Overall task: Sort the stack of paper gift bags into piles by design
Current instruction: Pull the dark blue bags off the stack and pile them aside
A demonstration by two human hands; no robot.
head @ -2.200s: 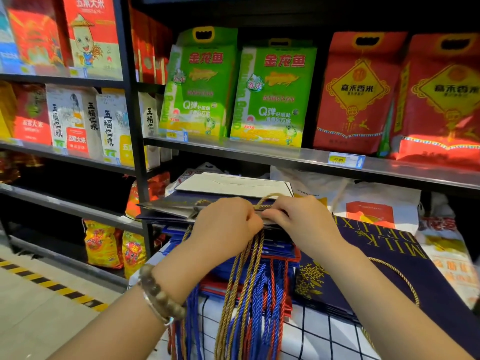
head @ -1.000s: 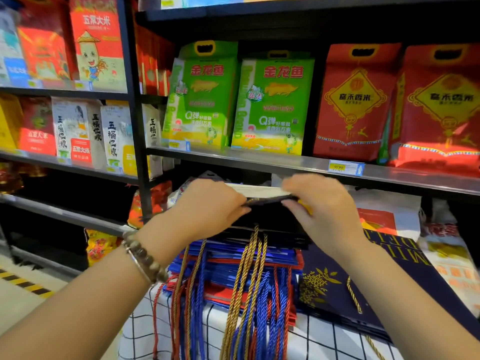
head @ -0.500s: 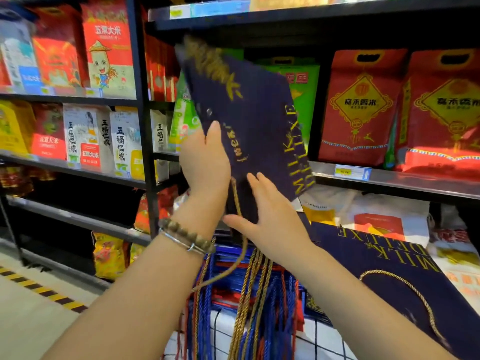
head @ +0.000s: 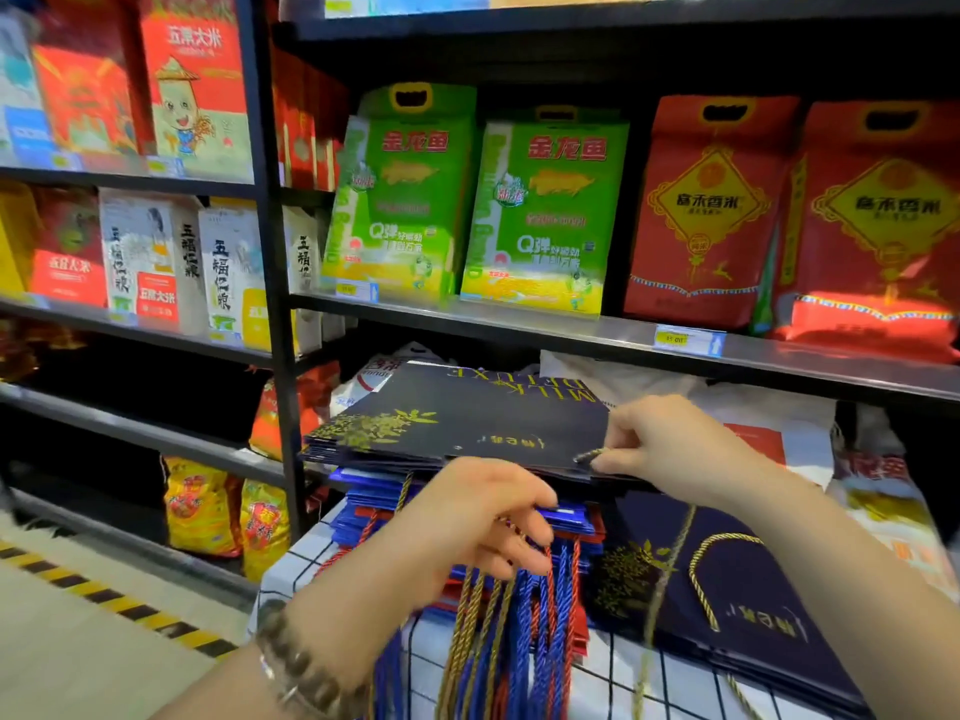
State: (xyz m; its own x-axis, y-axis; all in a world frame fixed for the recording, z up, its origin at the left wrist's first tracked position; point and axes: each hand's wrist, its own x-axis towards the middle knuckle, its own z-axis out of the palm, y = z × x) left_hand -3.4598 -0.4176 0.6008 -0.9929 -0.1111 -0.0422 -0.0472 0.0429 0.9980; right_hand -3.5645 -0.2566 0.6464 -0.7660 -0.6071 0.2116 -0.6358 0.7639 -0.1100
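1. The stack of gift bags (head: 467, 511) sat on the checked cloth (head: 332, 574) at my 12 o'clock. Its blue and red bags lay in layers, and their rope handles (head: 519, 641) hung over the near edge toward 6 o'clock.
2. A navy bag (head: 467, 413) with gold leaves and upside-down "MILK DELUXE" lettering lay flat on top of that stack, jutting out toward 9 o'clock.
3. My right hand (head: 670, 449) was at the navy bag's 3 o'clock edge, with thumb and forefinger pinching the end of a gold cord (head: 589, 455).
4. My left hand (head: 483, 517) was at the stack's near edge, 6 o'clock of the navy bag, its fingers curled down among the handles. It was blurred, so I could not tell whether it gripped anything.
5. My hands were apart, the left one lower and nearer to me.
6. A pile of matching navy bags (head: 753, 615) lay just beside the stack at its 3 o'clock, with a gold handle loop (head: 701, 563) on top.
7. The shelf (head: 571, 330) at 12 o'clock carried green rice bags (head: 540, 215) and red rice bags (head: 706, 215).
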